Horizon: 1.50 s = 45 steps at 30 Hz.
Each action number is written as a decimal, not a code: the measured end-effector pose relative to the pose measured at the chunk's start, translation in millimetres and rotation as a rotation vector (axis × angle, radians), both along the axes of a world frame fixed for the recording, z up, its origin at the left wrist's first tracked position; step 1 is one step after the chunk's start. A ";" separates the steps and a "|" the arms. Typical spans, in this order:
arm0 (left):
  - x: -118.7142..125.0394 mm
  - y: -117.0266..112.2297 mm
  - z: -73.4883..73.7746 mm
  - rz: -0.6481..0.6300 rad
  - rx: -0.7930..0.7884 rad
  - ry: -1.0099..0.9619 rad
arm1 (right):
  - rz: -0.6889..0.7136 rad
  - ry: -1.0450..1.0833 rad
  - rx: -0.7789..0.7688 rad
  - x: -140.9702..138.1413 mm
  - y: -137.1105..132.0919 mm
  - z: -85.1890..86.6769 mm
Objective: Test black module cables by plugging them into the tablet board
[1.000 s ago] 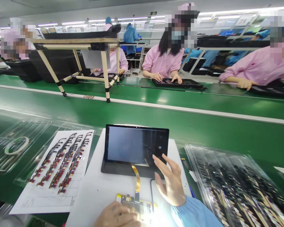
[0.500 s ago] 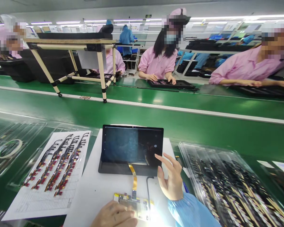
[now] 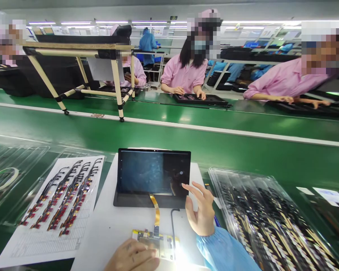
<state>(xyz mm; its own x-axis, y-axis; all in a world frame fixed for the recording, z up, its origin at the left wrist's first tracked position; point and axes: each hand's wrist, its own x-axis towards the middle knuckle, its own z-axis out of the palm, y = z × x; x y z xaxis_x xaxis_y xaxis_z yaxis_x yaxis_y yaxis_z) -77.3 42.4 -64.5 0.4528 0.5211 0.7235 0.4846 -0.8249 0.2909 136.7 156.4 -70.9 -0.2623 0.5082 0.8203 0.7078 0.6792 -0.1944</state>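
Note:
A black tablet display (image 3: 152,173) stands on a dark folded stand, lit with a dim blue-grey picture. My right hand (image 3: 200,212) is raised at its lower right corner, fingers apart, the index fingertip at or very near the glass. My left hand (image 3: 131,256) lies at the bottom edge of the view, over the lower edge of a green-gold circuit board (image 3: 155,241). An amber flex ribbon cable (image 3: 155,210) runs from the board up to the tablet. A thin black cable (image 3: 173,222) lies just left of my right hand.
My white work sheet (image 3: 101,229) lies on a green conveyor belt (image 3: 169,139). To its left is a printed sheet with black cable harnesses (image 3: 59,199); to its right, a clear tray of components (image 3: 265,222). Co-workers in pink sit across the belt.
The whole scene has shifted left in the view as my head turned. The tablet picture is darker than one second ago. My hands stay in about the same place on the tablet and board.

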 end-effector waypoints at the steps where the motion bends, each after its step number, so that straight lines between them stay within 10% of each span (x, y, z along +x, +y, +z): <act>1: -0.4 -0.3 0.0 0.000 -0.008 0.007 | 0.002 0.000 -0.001 0.0 0.1 0.2; 45: -2.6 -1.0 0.2 -0.012 -0.042 0.032 | 0.218 -0.240 -0.020 -11.8 -5.4 10.1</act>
